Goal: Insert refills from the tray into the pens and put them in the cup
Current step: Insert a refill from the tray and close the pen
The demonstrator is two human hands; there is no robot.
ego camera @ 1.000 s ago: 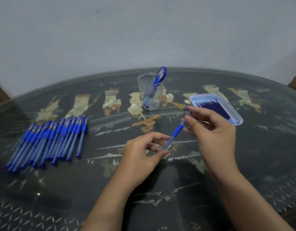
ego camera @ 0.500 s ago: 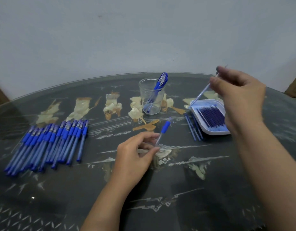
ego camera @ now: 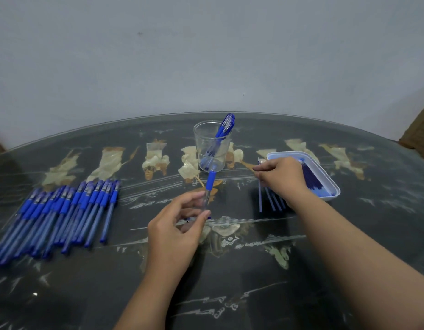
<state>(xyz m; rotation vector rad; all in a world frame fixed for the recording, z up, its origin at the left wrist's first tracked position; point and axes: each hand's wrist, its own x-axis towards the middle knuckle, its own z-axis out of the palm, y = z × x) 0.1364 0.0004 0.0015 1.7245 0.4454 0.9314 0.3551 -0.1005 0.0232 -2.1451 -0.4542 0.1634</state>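
No writing can be read anywhere in view.

The pale script-like marks [ego camera: 230,239] under the glass of the table [ego camera: 230,294] are too blurred to make out. No print shows on the pen [ego camera: 209,184] gripped by the left hand [ego camera: 175,232], the refill [ego camera: 260,201] pinched by the right hand [ego camera: 283,178], the row of pens [ego camera: 63,215], the cup [ego camera: 204,148] or the tray [ego camera: 335,189].

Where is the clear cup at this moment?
In the head view the clear cup stands at the far centre of the table, left of the white tray, just beyond the pen that the left hand holds.
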